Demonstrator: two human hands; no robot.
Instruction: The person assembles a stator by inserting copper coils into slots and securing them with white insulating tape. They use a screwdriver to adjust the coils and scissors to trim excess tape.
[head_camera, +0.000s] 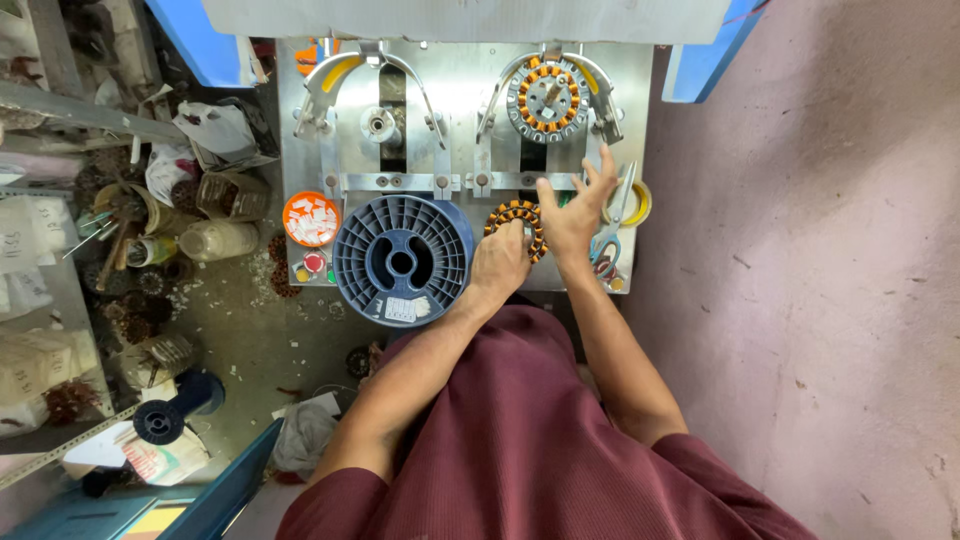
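View from above of a person in a maroon shirt at a metal counter (460, 75). The left hand (500, 262) lies closed over the near edge of a wound stator (517, 222), a ring of copper coils with orange insulation, which rests flat on the counter just right of a blue spool (402, 260). The right hand (575, 212) is open, fingers spread, its fingertips on the counter beside the stator and near a horizontal bracket; it grips nothing. A second stator (547, 97) sits in the right fixture under a curved arm, while the left fixture (380, 123) shows only a bare spindle. An orange dish (311, 219) of white paper pieces stands left of the spool; scissors (610, 240) lie at the counter's right edge, beside a yellow tape roll (640, 203).
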